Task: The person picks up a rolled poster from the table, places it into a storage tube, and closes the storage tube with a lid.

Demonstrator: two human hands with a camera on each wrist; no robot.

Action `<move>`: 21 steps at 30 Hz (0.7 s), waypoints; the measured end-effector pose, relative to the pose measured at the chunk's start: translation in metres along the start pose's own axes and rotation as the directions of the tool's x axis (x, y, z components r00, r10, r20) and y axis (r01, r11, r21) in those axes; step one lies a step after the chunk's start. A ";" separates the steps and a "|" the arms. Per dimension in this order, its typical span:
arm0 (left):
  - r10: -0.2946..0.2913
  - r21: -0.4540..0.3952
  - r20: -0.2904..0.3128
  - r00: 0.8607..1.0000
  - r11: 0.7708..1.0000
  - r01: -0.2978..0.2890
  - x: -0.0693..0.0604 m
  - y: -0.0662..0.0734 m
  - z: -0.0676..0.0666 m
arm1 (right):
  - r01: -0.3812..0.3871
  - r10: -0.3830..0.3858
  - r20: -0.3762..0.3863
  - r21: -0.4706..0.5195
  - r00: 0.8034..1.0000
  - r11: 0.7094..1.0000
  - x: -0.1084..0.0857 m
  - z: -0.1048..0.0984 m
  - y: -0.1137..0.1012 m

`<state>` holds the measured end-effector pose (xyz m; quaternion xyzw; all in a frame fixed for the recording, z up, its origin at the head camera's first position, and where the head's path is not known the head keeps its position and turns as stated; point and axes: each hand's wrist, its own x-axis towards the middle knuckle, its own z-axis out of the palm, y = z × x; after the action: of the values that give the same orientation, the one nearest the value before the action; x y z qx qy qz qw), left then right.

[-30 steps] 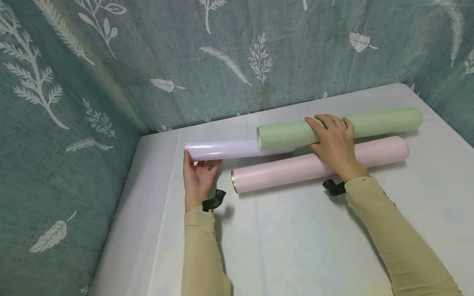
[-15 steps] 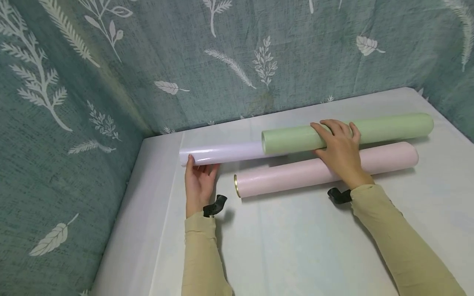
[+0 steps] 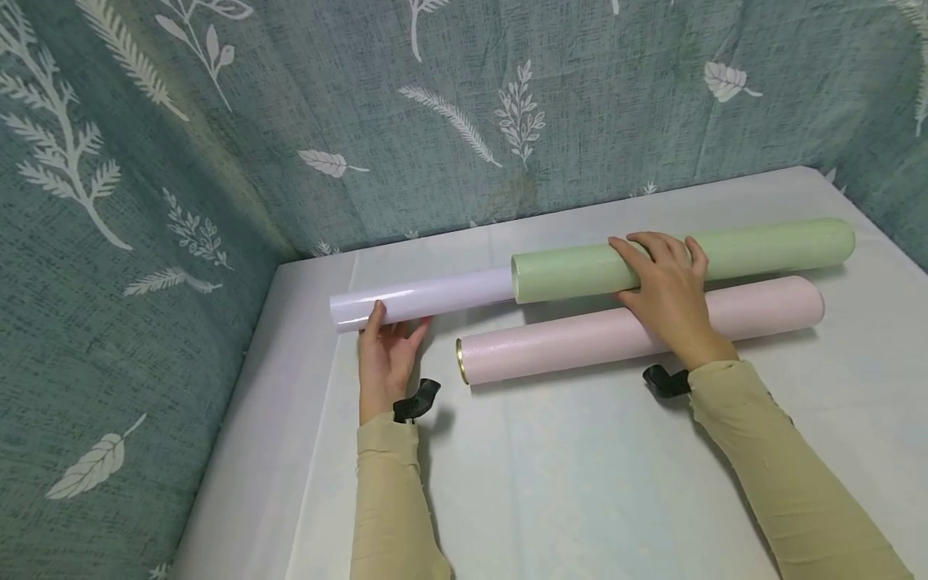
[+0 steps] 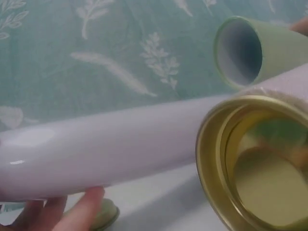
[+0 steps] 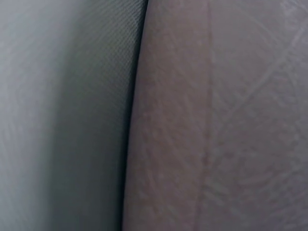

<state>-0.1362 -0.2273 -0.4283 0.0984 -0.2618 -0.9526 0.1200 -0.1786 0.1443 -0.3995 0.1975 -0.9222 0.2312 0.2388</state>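
Observation:
My left hand [image 3: 387,354] holds a glossy lavender roll [image 3: 435,298] near its left end, thumb across the front and fingers underneath. The roll's right end is hidden by a pale green tube [image 3: 565,272] in the head view. From above, my right hand [image 3: 670,290] grips that tube around its middle. Its mouth faces left and looks hollow in the left wrist view, with the roll passing outside it. A pink tube [image 3: 551,348] with a gold rim [image 4: 209,159] lies in front, under my right wrist. The right wrist view shows only blurred close-up surfaces.
A white-covered table [image 3: 565,467] bears the tubes. Behind and to the left hangs a green leaf-patterned cloth [image 3: 435,177]. Beyond my left fingertips, a small rounded greenish piece [image 4: 107,214] shows in the left wrist view.
The lavender roll has slid left and now slants, its left end lower. My left thumb lies farther from that end. The green tube stays in my right hand, shifted slightly right.

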 end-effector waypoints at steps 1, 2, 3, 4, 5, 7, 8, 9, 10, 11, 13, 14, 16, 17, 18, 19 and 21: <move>0.006 0.002 -0.003 1.000 1.000 -0.006 0.000 0.000 0.000 | 0.003 -0.003 -0.001 0.000 1.000 1.000 0.000 0.000 0.000; 0.011 0.005 -0.006 1.000 1.000 -0.011 -0.001 0.001 0.000 | 0.007 -0.007 -0.002 0.000 1.000 1.000 0.000 0.000 0.000; 0.016 0.009 -0.010 1.000 1.000 -0.016 -0.001 0.002 0.000 | 0.008 -0.008 -0.001 0.002 1.000 1.000 0.000 0.000 0.000; 0.022 0.009 -0.012 1.000 1.000 -0.022 0.000 0.003 0.000 | 0.010 -0.010 -0.001 0.004 1.000 1.000 0.000 0.000 0.000; 0.029 0.014 -0.015 0.999 0.999 -0.029 0.000 0.004 0.000 | 0.011 -0.011 -0.001 0.004 1.000 1.000 0.000 0.000 0.000; 0.039 0.024 -0.028 0.999 0.999 -0.038 0.000 0.005 0.000 | 0.008 -0.008 0.002 0.006 1.000 1.000 0.000 0.000 0.001; 0.044 0.030 -0.042 0.998 0.999 -0.042 0.000 0.006 0.000 | 0.006 -0.006 0.004 0.006 1.000 1.000 0.000 0.000 0.001; 0.049 0.031 -0.057 0.997 0.998 -0.048 0.000 0.007 -0.001 | 0.005 -0.005 0.005 0.006 1.000 1.000 0.000 0.000 0.001; 0.056 0.028 -0.072 0.996 0.998 -0.054 0.000 0.008 -0.001 | 0.005 -0.005 0.005 0.007 1.000 1.000 0.000 0.000 0.001; 0.060 0.024 -0.088 0.994 0.998 -0.059 -0.001 0.009 -0.002 | 0.006 -0.006 0.006 0.007 1.000 1.000 0.000 0.000 0.001; 0.067 0.021 -0.119 0.991 0.998 -0.065 -0.002 0.011 -0.003 | 0.006 -0.006 0.006 0.007 1.000 1.000 0.000 0.000 0.001; 0.071 0.018 -0.129 0.989 0.997 -0.070 -0.003 0.011 -0.003 | 0.008 -0.008 0.005 0.006 1.000 1.000 0.000 0.001 0.001; 0.077 0.015 -0.134 0.988 0.997 -0.075 -0.004 0.013 -0.004 | 0.011 -0.011 0.001 0.007 1.000 1.000 0.000 0.001 0.001; 0.076 0.013 -0.135 0.988 0.997 -0.075 -0.004 0.014 -0.004 | 0.013 -0.013 -0.003 0.005 1.000 1.000 0.000 0.001 0.001; 0.077 0.016 -0.136 0.988 0.997 -0.075 -0.005 0.015 -0.005 | 0.014 -0.014 -0.005 0.005 1.000 1.000 0.000 0.001 0.001; 0.077 0.016 -0.135 0.988 0.997 -0.075 -0.005 0.015 -0.005 | 0.015 -0.015 -0.007 0.005 1.000 1.000 -0.001 0.001 0.001; 0.075 0.021 -0.131 0.988 0.997 -0.073 -0.006 0.017 -0.005 | 0.019 -0.019 -0.012 0.007 1.000 1.000 -0.001 0.001 0.001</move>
<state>-0.1264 -0.2426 -0.4228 0.1523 -0.2643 -0.9368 0.1716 -0.1787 0.1450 -0.4007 0.2057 -0.9181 0.2331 0.2457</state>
